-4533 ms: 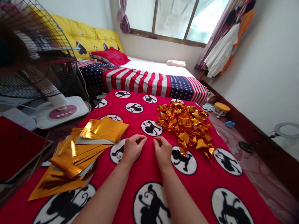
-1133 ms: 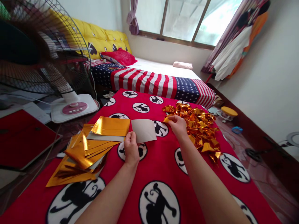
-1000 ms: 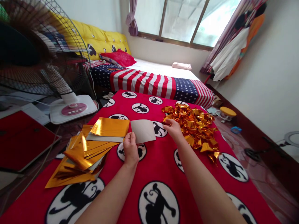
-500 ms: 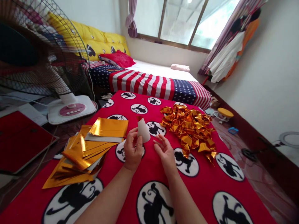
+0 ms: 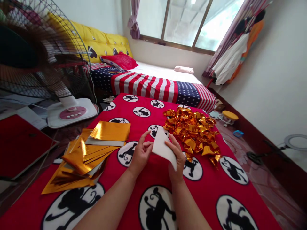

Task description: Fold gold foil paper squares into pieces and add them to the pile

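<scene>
A sheet of paper (image 5: 164,147), its white side showing, is held above the red cloth (image 5: 192,204) with monkey prints. My right hand (image 5: 177,155) grips the sheet's right side, fingers on its face. At the sheet's left edge, my left hand (image 5: 142,152) pinches with thumb and fingertips, index finger raised. A loose stack of gold foil sheets (image 5: 111,131) lies on the left, some turned to their pale side. On the right is a heap of folded, crumpled gold foil pieces (image 5: 195,132).
A fan (image 5: 72,108) with spinning blades stands at the left, near a red board (image 5: 21,143). Behind the cloth is a bed (image 5: 148,83). A yellow stool (image 5: 230,115) and ring light (image 5: 296,142) are at the right.
The paper has turned and moved right, showing more of its white face. My right hand has closed on it; before, it was open beside it. My left hand has shifted to the sheet's left edge.
</scene>
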Demonstrator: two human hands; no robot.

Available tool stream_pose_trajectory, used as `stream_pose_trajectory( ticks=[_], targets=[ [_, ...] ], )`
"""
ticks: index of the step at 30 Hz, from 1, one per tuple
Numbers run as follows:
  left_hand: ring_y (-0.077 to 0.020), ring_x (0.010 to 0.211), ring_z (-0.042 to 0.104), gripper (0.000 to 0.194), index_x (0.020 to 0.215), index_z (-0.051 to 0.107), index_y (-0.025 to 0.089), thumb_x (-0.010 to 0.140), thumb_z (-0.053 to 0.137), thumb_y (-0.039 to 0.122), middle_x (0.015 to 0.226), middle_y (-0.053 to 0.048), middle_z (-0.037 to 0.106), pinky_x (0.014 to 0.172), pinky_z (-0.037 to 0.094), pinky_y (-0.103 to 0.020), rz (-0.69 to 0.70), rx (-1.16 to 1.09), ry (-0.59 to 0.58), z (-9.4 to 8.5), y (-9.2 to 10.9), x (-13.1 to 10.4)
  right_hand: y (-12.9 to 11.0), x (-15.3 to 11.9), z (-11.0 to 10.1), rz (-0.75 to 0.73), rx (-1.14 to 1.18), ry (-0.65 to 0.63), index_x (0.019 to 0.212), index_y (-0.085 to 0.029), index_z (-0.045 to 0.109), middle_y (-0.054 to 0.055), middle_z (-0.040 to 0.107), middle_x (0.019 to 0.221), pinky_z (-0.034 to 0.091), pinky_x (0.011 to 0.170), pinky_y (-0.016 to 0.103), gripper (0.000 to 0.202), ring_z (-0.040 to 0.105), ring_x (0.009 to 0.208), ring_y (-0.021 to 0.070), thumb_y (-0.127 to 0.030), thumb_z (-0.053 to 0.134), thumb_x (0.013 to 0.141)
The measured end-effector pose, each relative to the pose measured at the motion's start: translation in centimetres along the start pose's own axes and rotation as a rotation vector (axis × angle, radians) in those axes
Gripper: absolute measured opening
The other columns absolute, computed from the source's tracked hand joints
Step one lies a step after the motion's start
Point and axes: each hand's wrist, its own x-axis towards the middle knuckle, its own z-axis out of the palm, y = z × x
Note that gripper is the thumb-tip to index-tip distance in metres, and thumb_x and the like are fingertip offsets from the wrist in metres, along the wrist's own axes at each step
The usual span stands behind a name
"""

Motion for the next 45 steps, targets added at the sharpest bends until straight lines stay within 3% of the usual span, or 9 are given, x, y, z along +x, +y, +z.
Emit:
stream_pose_trajectory(
  ticks=[3, 6, 12, 16, 25, 29, 32, 40, 45],
  targets=[
    [-0.0149, 0.075, 0.067, 0.066, 0.136, 0.044, 0.021, 0.075, 0.069, 0.025, 0.097, -0.006, 0.072, 0.068, 0.051, -0.024, 0.007, 0.049, -0.100, -0.7, -0.2, 0.3, 0.9, 0.1, 0.0, 0.029, -0.024, -0.083, 0.094, -0.030, 0.075, 0.002, 0.048, 0.142, 0.029, 0.111, 0.049, 0.018, 0.036, 0.135, 0.0284, -0.026, 0.064, 0.081],
    [-0.0189, 0.084, 0.067, 0.043, 0.115, 0.066, 0.018, 0.071, 0.069, 0.018, 0.099, -0.008, 0.071, 0.075, 0.052, -0.027, 0.096, 0.266, -0.146, -2.0, -0.4, 0.7, 1.6, 0.2, -0.3, 0.063, -0.111, -0.150, 0.092, -0.031, 0.076, 0.002, 0.049, 0.140, 0.027, 0.111, 0.049, 0.020, 0.034, 0.136, 0.0278, -0.021, 0.068, 0.077],
    [-0.0199, 0.086, 0.067, 0.031, 0.092, 0.075, 0.017, 0.066, 0.062, 0.006, 0.096, -0.007, 0.072, 0.076, 0.050, -0.027, 0.262, 0.633, -0.052, -4.4, -0.7, 1.8, 1.7, 0.3, -1.3, 0.059, -0.204, -0.209, 0.089, -0.029, 0.075, 0.003, 0.051, 0.138, 0.032, 0.109, 0.046, 0.026, 0.042, 0.129, 0.0246, -0.011, 0.060, 0.077],
    [-0.0180, 0.079, 0.067, 0.018, 0.083, 0.075, 0.018, 0.069, 0.065, 0.011, 0.088, -0.006, 0.072, 0.074, 0.050, -0.026, 0.259, 0.705, -0.008, -4.6, -0.8, 2.0, 2.0, 0.5, -1.4, 0.110, -0.239, -0.258, 0.084, -0.026, 0.075, 0.008, 0.059, 0.127, 0.040, 0.101, 0.043, 0.014, 0.052, 0.117, 0.0250, -0.022, 0.061, 0.082],
    [-0.0156, 0.069, 0.062, 0.014, 0.069, 0.071, 0.017, 0.076, 0.068, 0.029, 0.076, -0.004, 0.069, 0.066, 0.045, -0.024, 0.168, 0.732, -0.070, -3.4, 0.3, 1.5, 2.5, 0.4, -1.0, 0.150, -0.339, -0.170, 0.066, -0.021, 0.064, 0.009, 0.063, 0.113, 0.043, 0.096, 0.040, 0.016, 0.058, 0.107, 0.0247, -0.028, 0.063, 0.080],
    [-0.0126, 0.057, 0.053, 0.017, 0.066, 0.066, 0.015, 0.071, 0.072, 0.031, 0.061, 0.001, 0.061, 0.056, 0.040, -0.022, 0.141, 0.704, 0.035, -3.0, 0.1, 1.4, 2.2, 0.2, -0.4, 0.239, -0.232, -0.028, 0.079, -0.020, 0.062, 0.011, 0.059, 0.121, 0.046, 0.092, 0.041, 0.013, 0.059, 0.107, 0.0254, -0.030, 0.068, 0.075],
    [-0.0114, 0.057, 0.051, 0.019, 0.065, 0.064, 0.015, 0.069, 0.074, 0.031, 0.061, 0.002, 0.060, 0.055, 0.039, -0.021, 0.125, 0.588, 0.071, -2.6, -0.3, 1.2, 2.0, 0.1, 0.1, 0.398, 0.029, 0.068, 0.105, -0.019, 0.056, 0.010, 0.065, 0.106, 0.053, 0.075, 0.033, 0.037, 0.066, 0.085, 0.0199, -0.035, 0.069, 0.075],
    [-0.0162, 0.073, 0.066, 0.056, 0.111, 0.056, 0.018, 0.061, 0.080, 0.026, 0.083, -0.002, 0.070, 0.069, 0.052, -0.025, -0.015, 0.191, 0.088, -2.0, -1.1, 1.5, 1.9, -0.1, 0.6, 0.497, 0.329, 0.103, 0.103, -0.019, 0.056, 0.004, 0.070, 0.085, 0.054, 0.074, 0.033, 0.040, 0.067, 0.078, 0.0191, -0.030, 0.075, 0.069],
    [-0.0194, 0.071, 0.066, 0.029, 0.085, 0.073, 0.011, 0.067, 0.077, 0.033, 0.076, -0.005, 0.073, 0.070, 0.051, -0.027, -0.140, 0.207, -0.019, -2.4, -1.1, 1.6, 1.7, -0.2, 0.8, 0.489, 0.369, 0.114, 0.105, -0.020, 0.057, 0.003, 0.070, 0.086, 0.054, 0.072, 0.031, 0.042, 0.067, 0.078, 0.0182, -0.028, 0.075, 0.068]
  ],
)
